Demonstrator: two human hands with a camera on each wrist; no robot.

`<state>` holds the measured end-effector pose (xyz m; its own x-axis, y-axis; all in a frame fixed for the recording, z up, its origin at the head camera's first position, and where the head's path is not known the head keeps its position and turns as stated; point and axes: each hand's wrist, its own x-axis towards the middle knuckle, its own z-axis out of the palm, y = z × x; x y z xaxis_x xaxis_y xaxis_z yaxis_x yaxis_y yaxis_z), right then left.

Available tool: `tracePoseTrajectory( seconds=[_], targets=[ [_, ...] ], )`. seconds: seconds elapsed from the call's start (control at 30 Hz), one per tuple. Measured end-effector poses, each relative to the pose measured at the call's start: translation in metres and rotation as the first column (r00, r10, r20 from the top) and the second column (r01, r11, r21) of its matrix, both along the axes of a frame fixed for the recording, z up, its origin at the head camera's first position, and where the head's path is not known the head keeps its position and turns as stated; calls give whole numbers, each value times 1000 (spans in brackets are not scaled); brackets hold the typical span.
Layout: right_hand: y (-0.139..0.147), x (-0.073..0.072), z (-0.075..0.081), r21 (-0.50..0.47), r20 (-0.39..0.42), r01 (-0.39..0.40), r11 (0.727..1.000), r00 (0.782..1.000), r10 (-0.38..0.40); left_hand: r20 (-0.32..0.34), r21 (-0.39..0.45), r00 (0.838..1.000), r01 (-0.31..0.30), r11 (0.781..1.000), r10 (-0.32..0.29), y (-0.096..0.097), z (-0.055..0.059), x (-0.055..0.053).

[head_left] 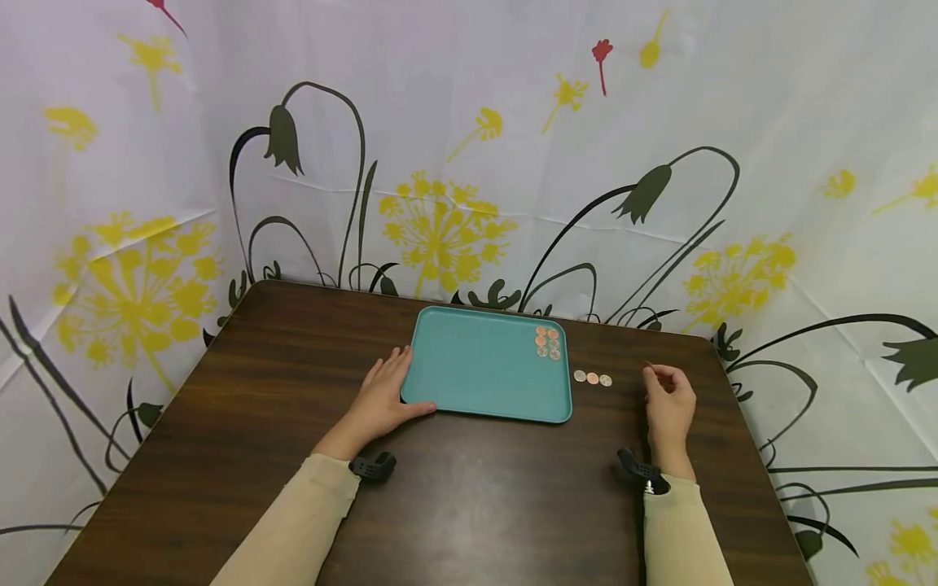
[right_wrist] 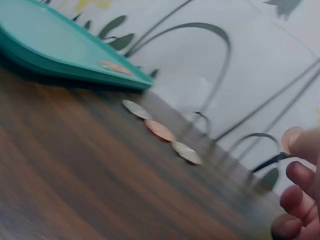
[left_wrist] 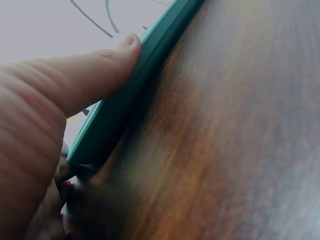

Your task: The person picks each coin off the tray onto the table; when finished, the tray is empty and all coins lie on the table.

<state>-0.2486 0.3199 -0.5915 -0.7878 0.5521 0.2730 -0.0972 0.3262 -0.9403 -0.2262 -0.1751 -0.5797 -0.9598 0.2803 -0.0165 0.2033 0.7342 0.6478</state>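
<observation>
A teal tray (head_left: 476, 366) lies on the table with several copper and silver coins (head_left: 541, 331) grouped near its far right corner. My left hand (head_left: 384, 399) rests at the tray's near left corner, fingers stretched along the left side. Its thumb (left_wrist: 107, 70) touches the front rim in the left wrist view. To the right of the tray, three coins lie in a row: a silver one (right_wrist: 136, 109), a copper one (right_wrist: 159, 130) and another silver one (right_wrist: 186, 152). Raised to the right of that row, my right hand (head_left: 670, 403) pinches a copper coin (right_wrist: 290, 139) at its fingertips.
The dark wooden table (head_left: 476, 505) reaches back to a white curtain (head_left: 469, 98) with printed flowers, which hangs right behind its far edge. A black strap (head_left: 374, 466) is on the left wrist and a similar black strap (head_left: 643, 470) on the right.
</observation>
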Motion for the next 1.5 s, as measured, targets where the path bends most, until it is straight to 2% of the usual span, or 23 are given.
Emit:
tracePoseTrajectory(
  seconds=[0.07, 0.1, 0.27, 0.53, 0.77, 1.1, 1.3, 1.37, 1.5],
  targets=[
    [4, -1, -2, -93, 20, -9, 996, 1000, 10, -2, 0, 1000, -5, 1000, 5, -1, 0, 0],
    [4, -3, -2, -109, 30, -19, 994, 999, 23, -3, -2, 1000, -9, 1000, 9, -1, 0, 0],
    [2, -8, -6, 33, 77, -96, 995, 993, 93, -17, -19, 1000, -21, 1000, 21, -4, 0, -2],
    [7, 0, -9, 190, 180, -54, 980, 983, 20, -9, -13, 1000, -2, 1000, 2, 3, -2, 2],
    [7, 1, -2, 187, 215, -119, 975, 974, 77, -8, 0, 1000, -9, 1000, 9, 4, 0, 3],
    [7, -4, 1, 241, 273, -157, 958, 958, 88, -10, -10, 1000, -10, 1000, 10, 3, 0, -1],
    [8, -6, -3, 345, 326, -202, 917, 942, 85, -15, -12, 1000, -13, 1000, 13, 4, 2, 0],
    [8, -6, -5, 391, 336, -211, 896, 939, 74, -16, -14, 1000, -13, 1000, 13, 3, 2, 0],
    [7, -7, -4, 441, 339, -218, 871, 939, 63, -8, -18, 1000, -12, 1000, 11, 4, 3, -1]
  ],
)
